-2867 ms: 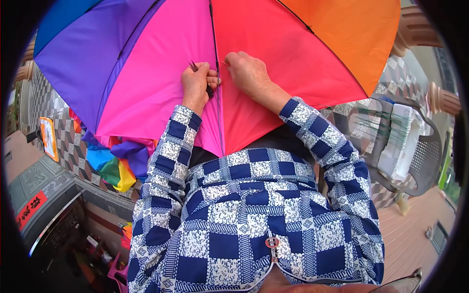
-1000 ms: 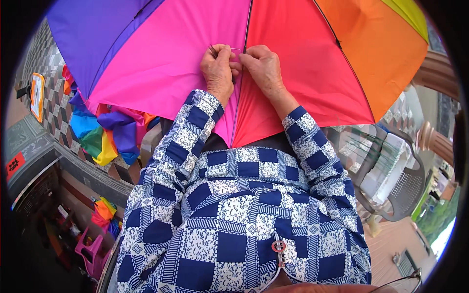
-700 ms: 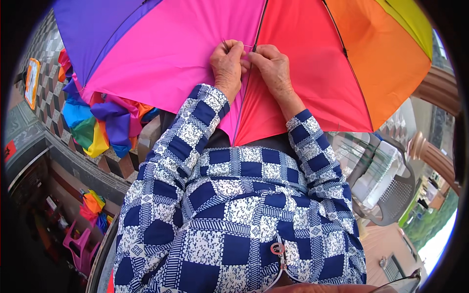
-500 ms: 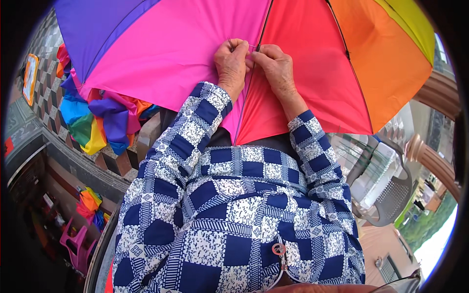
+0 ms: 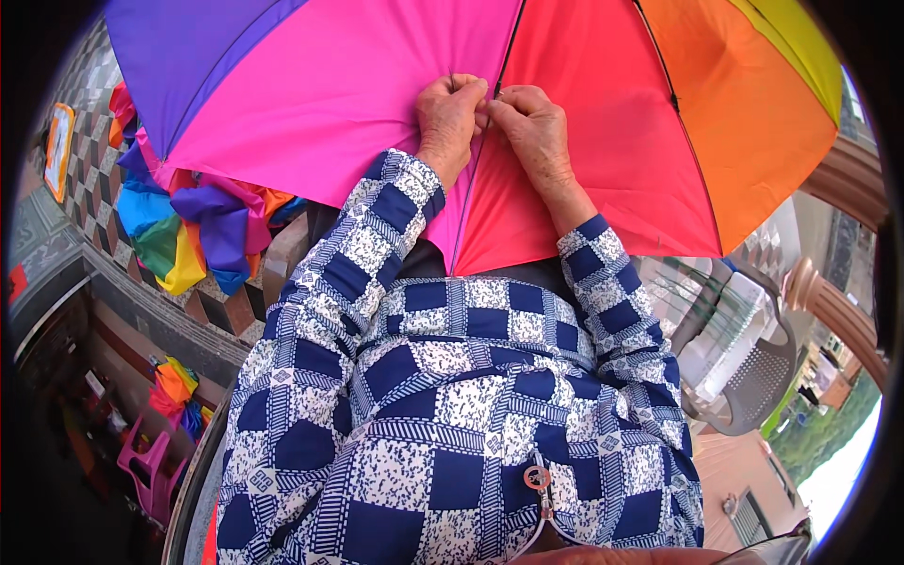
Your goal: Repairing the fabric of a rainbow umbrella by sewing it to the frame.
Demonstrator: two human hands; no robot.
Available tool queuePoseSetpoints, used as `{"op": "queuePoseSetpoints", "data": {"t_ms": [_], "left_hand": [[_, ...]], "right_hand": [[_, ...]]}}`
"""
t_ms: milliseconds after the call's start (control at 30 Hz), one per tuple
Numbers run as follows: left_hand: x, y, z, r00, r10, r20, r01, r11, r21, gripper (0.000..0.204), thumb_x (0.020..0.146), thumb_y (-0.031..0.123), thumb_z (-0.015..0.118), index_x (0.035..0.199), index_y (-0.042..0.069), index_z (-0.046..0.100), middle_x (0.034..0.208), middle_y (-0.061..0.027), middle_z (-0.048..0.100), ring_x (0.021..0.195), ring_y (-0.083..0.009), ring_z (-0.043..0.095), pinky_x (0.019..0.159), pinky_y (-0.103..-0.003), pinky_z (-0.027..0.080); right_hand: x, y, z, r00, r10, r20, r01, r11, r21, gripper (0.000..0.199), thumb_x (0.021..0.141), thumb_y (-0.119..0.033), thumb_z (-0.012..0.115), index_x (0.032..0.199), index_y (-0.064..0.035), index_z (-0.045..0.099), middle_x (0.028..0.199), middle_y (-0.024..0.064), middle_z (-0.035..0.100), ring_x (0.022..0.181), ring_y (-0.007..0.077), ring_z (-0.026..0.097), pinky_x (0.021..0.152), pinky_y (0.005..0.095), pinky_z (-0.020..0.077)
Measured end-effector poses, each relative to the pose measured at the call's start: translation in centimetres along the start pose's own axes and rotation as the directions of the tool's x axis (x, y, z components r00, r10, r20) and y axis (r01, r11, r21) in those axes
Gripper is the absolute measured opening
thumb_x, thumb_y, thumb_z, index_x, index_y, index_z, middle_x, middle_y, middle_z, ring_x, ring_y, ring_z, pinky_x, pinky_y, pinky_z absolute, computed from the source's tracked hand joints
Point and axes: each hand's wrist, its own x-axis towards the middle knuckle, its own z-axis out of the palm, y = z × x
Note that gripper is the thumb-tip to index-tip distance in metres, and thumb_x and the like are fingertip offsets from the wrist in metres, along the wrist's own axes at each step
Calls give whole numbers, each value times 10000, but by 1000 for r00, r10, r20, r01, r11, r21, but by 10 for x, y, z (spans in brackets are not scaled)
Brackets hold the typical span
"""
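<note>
An opened umbrella (image 5: 358, 122) with purple, pink, red, orange and yellow-green panels spreads in front of me, its inner side up. A thin dark rib (image 5: 508, 52) runs along the seam between the pink and red panels. My left hand (image 5: 447, 118) is closed over the pink panel just left of this rib. From its fingers sticks a thin dark tool (image 5: 453, 83), too small to make out fully. My right hand (image 5: 532, 127) pinches at the rib's dark joint from the red side. The two hands' fingertips nearly meet, and what lies between them is mostly hidden.
Crumpled multicoloured umbrella cloth (image 5: 212, 231) lies at the left on the patterned tile floor (image 5: 94, 179). A pink plastic chair (image 5: 151, 466) stands lower left, near more bright cloth (image 5: 174, 386). At the right are a grey chair (image 5: 758, 377) and a brown railing (image 5: 838, 315).
The white thread seen between my hands no longer shows. My left hand has turned slightly, and the thin tool in it points more upright. My right hand stays at the rib.
</note>
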Motion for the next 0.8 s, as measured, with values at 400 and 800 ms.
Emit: {"op": "queuePoseSetpoints", "data": {"t_ms": [400, 800], "left_hand": [[-3, -8, 5, 988, 140, -65, -142, 989, -31, 77, 812, 97, 593, 797, 63, 526, 624, -7, 515, 413, -78, 464, 346, -203, 354], [8, -22, 7, 980, 148, -131, -155, 987, -49, 87, 821, 104, 574, 787, 46, 519, 610, -16, 507, 383, -89, 459, 333, -221, 373]], "right_hand": [[-2, -34, 6, 982, 180, -57, -188, 898, -398, 184, 726, -148, 670, 753, 33, 652, 784, 130, 630, 711, 182, 601, 652, 285, 466], [-1, 3, 1, 989, 144, 45, -150, 969, 197, 92, 797, -80, 622, 821, 8, 632, 680, -11, 548, 560, 58, 503, 486, 195, 382]]}}
